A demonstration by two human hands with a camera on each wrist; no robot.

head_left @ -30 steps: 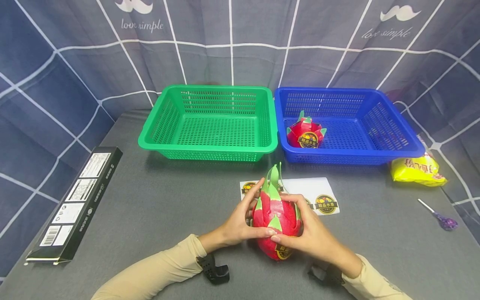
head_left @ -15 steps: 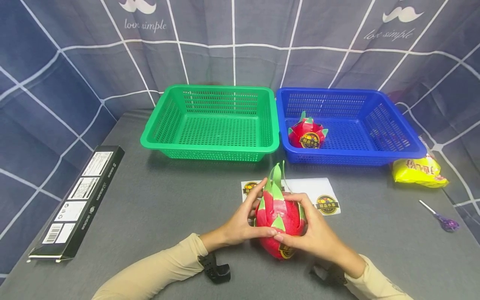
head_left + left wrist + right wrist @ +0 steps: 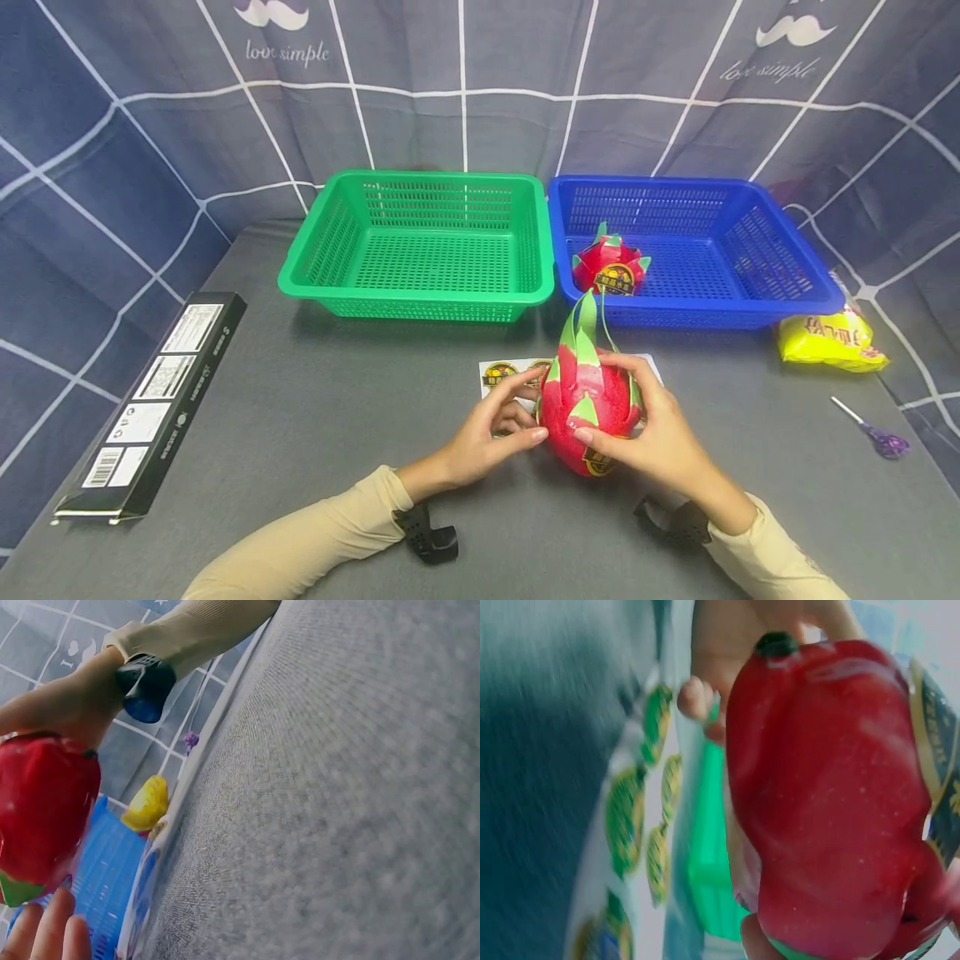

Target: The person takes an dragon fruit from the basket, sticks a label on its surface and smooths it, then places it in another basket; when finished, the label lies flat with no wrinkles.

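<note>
A red dragon fruit [image 3: 581, 408] with green leaf tips and a black-and-gold sticker is held above the table in my right hand [image 3: 663, 425]. The right thumb lies across its front, with the fingers round its far side. At the fruit's left side is my left hand [image 3: 487, 429], thumb and fingers spread and loosely bent. In the left wrist view its fingers [image 3: 52, 930] lie just below the fruit; whether they touch it I cannot tell. Behind the fruit lies a white sheet of round stickers [image 3: 498, 375], partly hidden. The right wrist view shows the fruit's smooth red underside.
A green basket [image 3: 416, 292] stands at the back, beside a blue basket [image 3: 712, 312] with another stickered dragon fruit [image 3: 611, 262] inside. At the right are a yellow packet [image 3: 832, 337] and a purple lollipop [image 3: 885, 442]. A long black box [image 3: 153, 408] lies at the left.
The dragon fruit has moved up and to the right with my right hand. My left thumb has drawn back from its front, and the left fingers have loosened at its side.
</note>
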